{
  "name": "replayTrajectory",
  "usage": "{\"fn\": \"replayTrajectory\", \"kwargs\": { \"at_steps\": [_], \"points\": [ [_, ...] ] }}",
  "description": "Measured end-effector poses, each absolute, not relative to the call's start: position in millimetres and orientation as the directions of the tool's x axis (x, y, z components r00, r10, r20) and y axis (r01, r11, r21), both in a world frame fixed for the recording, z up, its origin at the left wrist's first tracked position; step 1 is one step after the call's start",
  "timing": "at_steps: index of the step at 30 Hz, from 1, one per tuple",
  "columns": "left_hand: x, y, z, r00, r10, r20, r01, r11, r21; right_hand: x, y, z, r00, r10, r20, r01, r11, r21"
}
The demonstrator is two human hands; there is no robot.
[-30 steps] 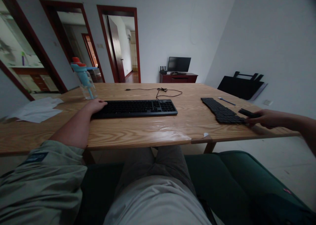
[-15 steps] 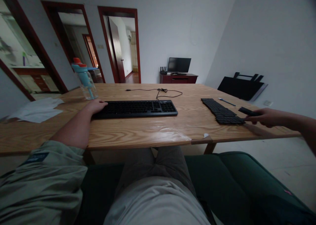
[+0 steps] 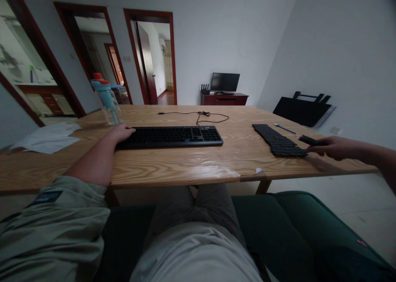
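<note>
My left hand (image 3: 121, 134) grips the left end of a black keyboard (image 3: 173, 137) that lies flat on the wooden table, thumb on its top. The keyboard's cable (image 3: 204, 116) runs behind it in a loose tangle. Out at the right, my right hand (image 3: 334, 146) pinches a short black bar-shaped object (image 3: 312, 141); its exact kind is too unclear to name. Just under and left of those fingers lie black keycaps (image 3: 278, 142), set out side by side in a slanted patch. A thin blue-handled brush (image 3: 285, 128) rests behind them.
A clear bottle with a blue and red lid (image 3: 108, 100) stands at the back left. White paper sheets (image 3: 49, 137) lie at the table's left. Brown tape and a white scrap (image 3: 258, 170) mark the front edge (image 3: 192, 182). A green seat (image 3: 291, 220) is below.
Both hands stay where they were, with the same things in them. Only a slight shift of the whole view shows.
</note>
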State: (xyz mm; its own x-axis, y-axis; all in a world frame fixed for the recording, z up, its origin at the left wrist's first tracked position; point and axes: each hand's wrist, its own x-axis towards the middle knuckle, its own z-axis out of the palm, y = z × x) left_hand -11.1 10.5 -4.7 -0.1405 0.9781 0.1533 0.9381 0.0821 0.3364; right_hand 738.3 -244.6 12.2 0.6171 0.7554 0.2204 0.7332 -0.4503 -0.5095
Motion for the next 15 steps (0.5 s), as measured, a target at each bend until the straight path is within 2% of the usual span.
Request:
{"fn": "replayTrajectory", "kwargs": {
  "at_steps": [2,3,6,9,13,15],
  "points": [
    [-12,11,-5,-0.141,0.977,0.160,0.934,0.078,0.348,738,-243,24,0.568,0.820,-0.072,0.637,-0.493,-0.592],
    [-12,12,-6,-0.139,0.977,0.161,0.933,0.074,0.352,734,-240,32,0.527,0.843,-0.106,0.616,-0.465,-0.636],
    [-12,11,-6,-0.134,0.978,0.160,0.933,0.070,0.353,704,-229,62,0.375,0.913,0.163,0.658,-0.138,-0.740],
    [-11,11,-5,-0.129,0.980,0.154,0.935,0.069,0.348,641,-214,96,0.195,0.907,0.374,0.612,0.185,-0.769],
    [-10,9,-5,-0.112,0.977,0.183,0.946,0.049,0.319,539,-185,125,-0.005,0.823,0.568,0.524,0.486,-0.700],
    [-10,8,-4,-0.103,0.977,0.188,0.948,0.039,0.315,496,-160,124,-0.036,0.722,0.691,0.480,0.618,-0.622]
  ]
}}
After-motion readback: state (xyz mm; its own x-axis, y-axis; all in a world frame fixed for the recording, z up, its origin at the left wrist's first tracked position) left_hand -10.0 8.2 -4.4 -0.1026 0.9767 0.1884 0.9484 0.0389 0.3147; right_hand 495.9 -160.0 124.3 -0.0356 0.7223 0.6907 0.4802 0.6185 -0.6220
